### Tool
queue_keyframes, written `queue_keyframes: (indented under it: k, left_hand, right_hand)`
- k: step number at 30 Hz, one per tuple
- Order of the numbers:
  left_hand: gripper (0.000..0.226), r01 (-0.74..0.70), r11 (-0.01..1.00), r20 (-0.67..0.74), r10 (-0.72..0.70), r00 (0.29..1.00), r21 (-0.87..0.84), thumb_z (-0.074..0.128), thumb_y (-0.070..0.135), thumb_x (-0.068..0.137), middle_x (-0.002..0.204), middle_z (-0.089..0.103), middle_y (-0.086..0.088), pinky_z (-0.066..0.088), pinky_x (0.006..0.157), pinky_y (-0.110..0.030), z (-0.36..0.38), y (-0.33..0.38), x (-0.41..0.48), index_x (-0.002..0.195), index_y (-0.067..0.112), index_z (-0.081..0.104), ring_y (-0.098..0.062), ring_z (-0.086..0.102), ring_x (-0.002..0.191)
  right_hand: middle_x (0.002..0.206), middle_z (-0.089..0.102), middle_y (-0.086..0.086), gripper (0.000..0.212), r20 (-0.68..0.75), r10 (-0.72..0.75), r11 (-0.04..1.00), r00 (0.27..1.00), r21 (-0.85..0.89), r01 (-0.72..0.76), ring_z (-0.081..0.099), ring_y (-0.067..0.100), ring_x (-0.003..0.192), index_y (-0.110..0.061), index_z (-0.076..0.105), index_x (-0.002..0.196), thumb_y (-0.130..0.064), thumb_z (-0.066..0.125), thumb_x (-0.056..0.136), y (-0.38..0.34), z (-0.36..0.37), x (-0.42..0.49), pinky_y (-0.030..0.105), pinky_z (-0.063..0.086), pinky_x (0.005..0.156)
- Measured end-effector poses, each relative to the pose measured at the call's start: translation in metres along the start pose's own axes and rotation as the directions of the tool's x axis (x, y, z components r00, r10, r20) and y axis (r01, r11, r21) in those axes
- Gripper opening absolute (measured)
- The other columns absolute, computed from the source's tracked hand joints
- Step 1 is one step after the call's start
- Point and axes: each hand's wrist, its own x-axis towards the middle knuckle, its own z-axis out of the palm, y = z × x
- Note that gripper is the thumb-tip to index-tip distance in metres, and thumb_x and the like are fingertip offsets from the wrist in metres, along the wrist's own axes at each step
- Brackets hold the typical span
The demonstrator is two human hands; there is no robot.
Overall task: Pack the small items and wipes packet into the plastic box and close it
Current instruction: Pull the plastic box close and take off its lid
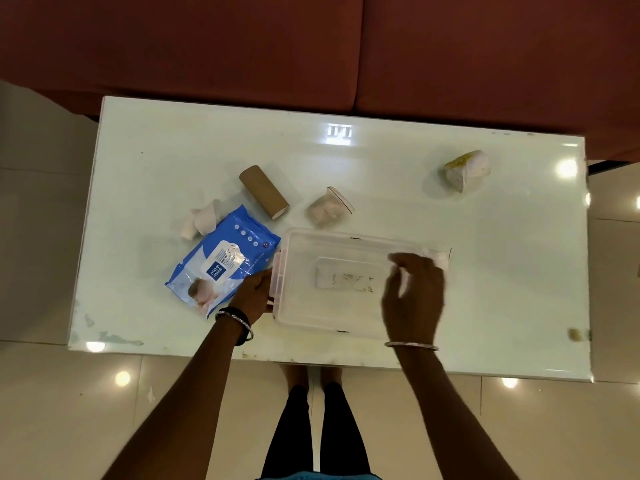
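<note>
Plastic box (311, 317) sits near the front edge of the tabletop (173, 150), its clear lid on and, from where I stand, nothing inside. Packing looks not yet begun. The blue wipes packet (221, 261) lies just beside the box's left end, and a white roll (202, 220), a brown roll (264, 192), a small lidded tub (329, 207) and a white-and-yellow bundle (467, 169) are all out on the glass. The left hand (252, 294) has its fingers curled on the pinkish latch (278, 275). The right hand (414, 299) is blurred, bent fingers over the right end; I cannot tell whether they grip anything. My guess is the lid is being unclipped. The packet's label reads "mee mee"; the finer print is unreadable.
</note>
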Motion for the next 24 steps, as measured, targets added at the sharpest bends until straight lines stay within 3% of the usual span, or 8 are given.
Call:
queue_keyframes:
  k: [2, 5, 7, 9, 13, 18, 21, 24]
  left_hand:
    - [0.019, -0.003, 0.999, 0.010, 0.003, 1.000, 0.042, 0.041, 0.018, 0.099, 0.089, 0.064, -0.001, 0.055, 0.062, -0.030, 0.000, 0.001, 0.001, 0.106, 0.014, 0.059, -0.016, 0.064, 0.079]
    - [0.024, -0.018, 0.991, 0.022, 0.016, 1.000, 0.130, 0.040, 0.019, 0.100, 0.085, 0.065, -0.005, 0.054, 0.061, -0.025, -0.002, 0.002, 0.002, 0.108, 0.008, 0.059, -0.020, 0.064, 0.078]
    - [0.021, -0.054, 0.968, 0.020, 0.051, 0.999, 0.243, 0.040, 0.019, 0.100, 0.080, 0.061, -0.002, 0.050, 0.059, -0.013, -0.005, 0.003, 0.003, 0.102, 0.008, 0.058, -0.016, 0.061, 0.076]
    - [0.022, -0.089, 0.957, -0.008, 0.095, 0.995, 0.274, 0.041, 0.020, 0.100, 0.081, 0.061, -0.006, 0.050, 0.066, -0.017, -0.006, 0.002, 0.004, 0.097, 0.007, 0.059, -0.017, 0.060, 0.077]
    - [0.031, -0.161, 0.957, -0.003, 0.167, 0.986, 0.240, 0.043, 0.021, 0.099, 0.093, 0.065, -0.028, 0.050, 0.078, -0.041, -0.005, 0.000, 0.003, 0.099, -0.005, 0.060, -0.029, 0.061, 0.083]
    - [0.033, -0.181, 0.924, -0.025, 0.201, 0.979, 0.337, 0.041, 0.023, 0.100, 0.087, 0.066, -0.021, 0.047, 0.065, -0.021, -0.005, 0.000, 0.004, 0.095, -0.004, 0.060, -0.023, 0.060, 0.077]
    - [0.031, -0.186, 0.902, -0.028, 0.213, 0.977, 0.390, 0.040, 0.022, 0.100, 0.070, 0.062, -0.004, 0.042, 0.056, -0.011, -0.005, 0.001, 0.004, 0.074, 0.013, 0.055, -0.014, 0.057, 0.066]
    - [0.026, -0.198, 0.856, -0.012, 0.231, 0.973, 0.478, 0.043, 0.021, 0.099, 0.072, 0.059, -0.003, 0.044, 0.057, -0.016, -0.006, 0.004, 0.003, 0.075, 0.014, 0.051, -0.017, 0.057, 0.069]
  right_hand:
    - [0.115, 0.064, 0.005, 0.028, 0.202, -0.156, 0.988, 0.967, 0.035, 0.152, 0.056, 0.027, 0.110, -0.019, 0.065, 0.110, -0.016, 0.061, 0.082, -0.038, 0.014, -0.009, 0.040, 0.043, 0.091]
    - [0.151, 0.039, 0.007, 0.056, 0.501, -0.308, 0.923, 0.809, -0.049, 0.381, 0.028, 0.030, 0.143, -0.027, 0.052, 0.130, -0.044, 0.060, 0.078, -0.076, 0.044, -0.024, 0.054, 0.024, 0.113]
    - [0.164, 0.010, 0.007, 0.073, 0.630, -0.297, 0.866, 0.717, -0.139, 0.480, 0.000, 0.034, 0.151, -0.032, 0.038, 0.142, -0.056, 0.058, 0.076, -0.085, 0.063, -0.028, 0.065, 0.004, 0.114]
    - [0.165, -0.005, 0.007, 0.082, 0.660, -0.254, 0.846, 0.707, -0.203, 0.493, -0.014, 0.036, 0.149, -0.033, 0.031, 0.146, -0.061, 0.058, 0.074, -0.089, 0.075, -0.028, 0.071, -0.001, 0.109]
    - [0.164, -0.004, 0.008, 0.087, 0.649, -0.196, 0.816, 0.735, -0.309, 0.489, -0.012, 0.040, 0.149, -0.028, 0.033, 0.144, -0.065, 0.062, 0.070, -0.097, 0.084, -0.026, 0.076, 0.004, 0.106]
    - [0.156, 0.022, 0.012, 0.092, 0.674, -0.148, 0.763, 0.724, -0.388, 0.517, 0.014, 0.046, 0.143, -0.027, 0.042, 0.137, -0.066, 0.073, 0.060, -0.111, 0.090, -0.013, 0.070, 0.023, 0.103]
    - [0.148, 0.030, 0.012, 0.095, 0.678, -0.154, 0.736, 0.718, -0.406, 0.542, 0.023, 0.045, 0.136, -0.026, 0.047, 0.132, -0.069, 0.075, 0.052, -0.114, 0.092, -0.007, 0.064, 0.029, 0.100]
    - [0.146, 0.032, 0.012, 0.094, 0.671, -0.156, 0.734, 0.725, -0.412, 0.540, 0.025, 0.045, 0.135, -0.025, 0.048, 0.130, -0.068, 0.077, 0.051, -0.115, 0.092, -0.006, 0.063, 0.031, 0.099]
